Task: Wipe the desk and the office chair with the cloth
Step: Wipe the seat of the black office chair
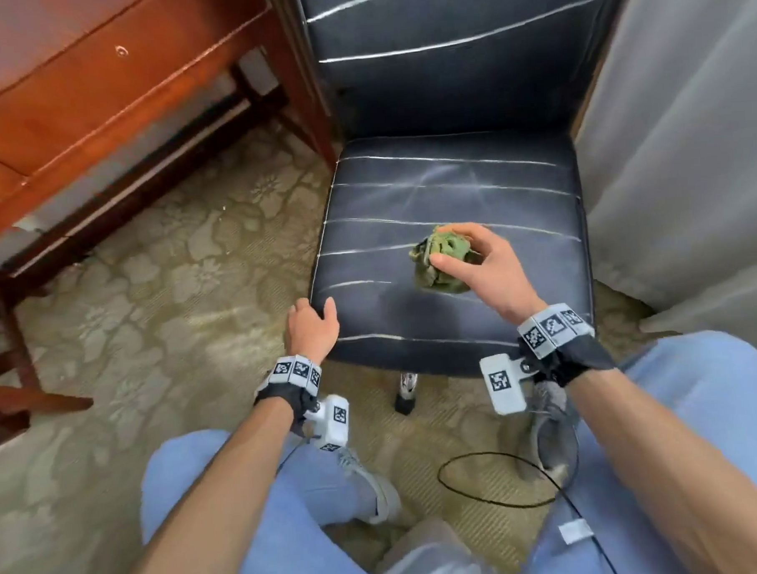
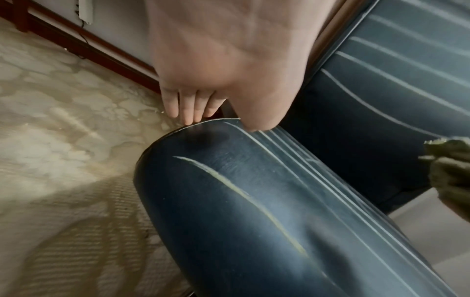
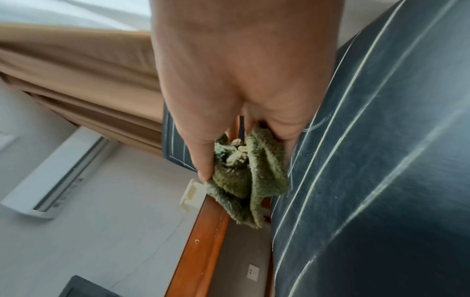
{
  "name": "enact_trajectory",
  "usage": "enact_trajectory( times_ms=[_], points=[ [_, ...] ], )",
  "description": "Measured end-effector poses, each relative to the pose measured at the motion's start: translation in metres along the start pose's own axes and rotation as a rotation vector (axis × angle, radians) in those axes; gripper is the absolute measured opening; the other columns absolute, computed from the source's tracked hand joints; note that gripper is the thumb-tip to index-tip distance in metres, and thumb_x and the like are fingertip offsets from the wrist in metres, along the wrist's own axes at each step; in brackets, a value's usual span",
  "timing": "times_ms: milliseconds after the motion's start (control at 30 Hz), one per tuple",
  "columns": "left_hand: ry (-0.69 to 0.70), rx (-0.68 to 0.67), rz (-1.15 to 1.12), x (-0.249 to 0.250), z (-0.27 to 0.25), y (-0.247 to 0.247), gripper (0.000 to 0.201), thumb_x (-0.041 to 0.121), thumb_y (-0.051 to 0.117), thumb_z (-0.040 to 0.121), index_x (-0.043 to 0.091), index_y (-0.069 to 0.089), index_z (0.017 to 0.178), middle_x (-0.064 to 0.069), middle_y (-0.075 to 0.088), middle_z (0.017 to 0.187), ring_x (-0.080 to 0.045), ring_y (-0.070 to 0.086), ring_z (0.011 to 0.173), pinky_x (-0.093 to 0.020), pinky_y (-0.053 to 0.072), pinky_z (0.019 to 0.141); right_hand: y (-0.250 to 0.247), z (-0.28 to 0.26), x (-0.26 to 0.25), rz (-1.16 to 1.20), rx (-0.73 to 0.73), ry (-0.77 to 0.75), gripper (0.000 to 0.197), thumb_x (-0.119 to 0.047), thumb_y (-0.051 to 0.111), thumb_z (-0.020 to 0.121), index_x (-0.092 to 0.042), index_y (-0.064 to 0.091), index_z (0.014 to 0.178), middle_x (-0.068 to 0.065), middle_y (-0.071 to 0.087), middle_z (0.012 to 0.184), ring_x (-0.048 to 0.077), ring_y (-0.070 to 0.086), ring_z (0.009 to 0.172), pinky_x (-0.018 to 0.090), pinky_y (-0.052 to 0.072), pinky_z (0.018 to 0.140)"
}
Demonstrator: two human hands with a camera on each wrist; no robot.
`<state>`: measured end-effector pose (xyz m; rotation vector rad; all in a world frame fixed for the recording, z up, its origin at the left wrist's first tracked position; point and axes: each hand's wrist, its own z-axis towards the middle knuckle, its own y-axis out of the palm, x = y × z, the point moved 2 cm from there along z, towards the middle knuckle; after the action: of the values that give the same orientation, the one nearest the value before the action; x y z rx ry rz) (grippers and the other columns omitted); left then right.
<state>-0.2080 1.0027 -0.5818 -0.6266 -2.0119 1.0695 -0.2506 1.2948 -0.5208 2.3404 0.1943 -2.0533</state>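
Seems to be somewhere in the middle of the job, at the chair part.

To the left, the wooden bench (image 1: 100,103), with no hand near it. Cannot tell from here if wiped already or left for later. No wet marks to see on the part in view.

Right in front, the dark chair (image 1: 450,188) with thin white lines across it. Working on the seat now, it seems. Some pale, shiny streaks in the middle of the seat, maybe from wiping, though hard to be sure. Probably more to do: the tall back of the chair, the sides of the seat and the front edge.

At the front left corner of the seat, the left hand (image 1: 311,328), most likely keeping the chair from rolling. Fingers (image 2: 188,108) fairly straight, tips touching the seat edge, thumb on top, holding nothing.

Over the front half of the seat, the right hand (image 1: 493,273). Fingers (image 3: 201,156) curled around the cloth.

Smallest of all, the green fluffy cloth (image 1: 436,262), bunched into a ball, at the seat or just above it. Cannot tell if touching.
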Motion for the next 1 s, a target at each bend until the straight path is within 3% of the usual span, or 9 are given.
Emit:
enact_trajectory(
  times_ms=[133,300,400,500,600,700,833,1000],
  points=[
    [0.067,0.081,-0.006,-0.004,-0.028,0.008,0.061,0.042,0.052,0.104,-0.005,0.044,0.142,-0.024,0.049,0.145,-0.042,0.047,0.135,-0.047,0.039,0.11,-0.018,-0.038,0.008,0.085,0.126,-0.132,0.035,-0.015,0.085,0.084,-0.009,0.071,0.116,0.0,0.076,0.109,0.007,0.071,0.099,0.024,0.056,0.086],
    [0.119,0.066,0.055,-0.002,-0.102,0.007,0.064,0.041,0.053,0.104,-0.002,0.038,0.149,-0.02,0.043,0.151,-0.038,0.042,0.14,-0.047,0.038,0.113,-0.046,-0.089,0.003,0.149,0.179,-0.096,0.034,-0.019,0.084,0.086,-0.01,0.072,0.117,0.0,0.076,0.107,0.006,0.072,0.095,0.024,0.058,0.083],
    [0.152,0.055,0.095,0.012,-0.114,-0.009,0.063,0.039,0.055,0.102,-0.001,0.04,0.147,-0.019,0.044,0.149,-0.038,0.044,0.138,-0.049,0.04,0.113,-0.067,-0.098,0.006,0.025,0.17,-0.072,0.033,-0.026,0.087,0.082,-0.018,0.073,0.111,-0.001,0.076,0.105,0.012,0.073,0.098,0.03,0.059,0.079],
    [0.204,0.088,0.111,0.032,-0.103,-0.021,0.059,0.038,0.056,0.101,-0.001,0.044,0.142,-0.02,0.049,0.144,-0.039,0.048,0.134,-0.05,0.041,0.111,-0.089,-0.09,0.008,-0.21,0.21,-0.091,0.039,-0.036,0.088,0.077,-0.024,0.071,0.109,-0.004,0.074,0.105,0.017,0.07,0.097,0.032,0.057,0.084],
    [0.248,0.097,0.13,0.043,-0.095,-0.017,0.062,0.039,0.055,0.101,0.0,0.04,0.147,-0.019,0.047,0.148,-0.038,0.047,0.136,-0.049,0.04,0.113,-0.107,-0.09,0.01,-0.497,0.295,-0.087,0.04,-0.031,0.084,0.081,-0.019,0.067,0.115,-0.003,0.066,0.105,0.015,0.057,0.095,0.025,0.044,0.086],
    [0.293,0.063,0.169,0.042,-0.091,-0.002,0.063,0.04,0.055,0.102,0.001,0.039,0.149,-0.018,0.046,0.15,-0.037,0.045,0.139,-0.048,0.039,0.113,-0.113,-0.096,0.018,-0.58,0.335,-0.047,0.038,-0.03,0.081,0.081,-0.02,0.066,0.114,0.002,0.069,0.106,0.021,0.061,0.095,0.03,0.049,0.087],
    [0.355,0.074,0.246,0.038,-0.082,0.007,0.063,0.041,0.053,0.103,0.004,0.036,0.151,-0.017,0.045,0.151,-0.036,0.045,0.139,-0.048,0.038,0.113,-0.087,-0.099,0.029,-0.7,0.17,-0.081,0.042,-0.029,0.081,0.084,-0.02,0.063,0.121,0.004,0.069,0.114,0.024,0.063,0.104,0.034,0.051,0.092],
    [0.312,0.095,0.147,0.01,-0.053,-0.003,0.067,0.039,0.053,0.104,0.001,0.032,0.155,-0.019,0.041,0.155,-0.037,0.04,0.143,-0.047,0.034,0.117,-0.024,-0.089,0.031,-0.804,-0.053,-0.264,0.045,-0.029,0.076,0.091,-0.025,0.056,0.131,0.0,0.063,0.125,0.022,0.059,0.112,0.038,0.053,0.096]
  ],
)
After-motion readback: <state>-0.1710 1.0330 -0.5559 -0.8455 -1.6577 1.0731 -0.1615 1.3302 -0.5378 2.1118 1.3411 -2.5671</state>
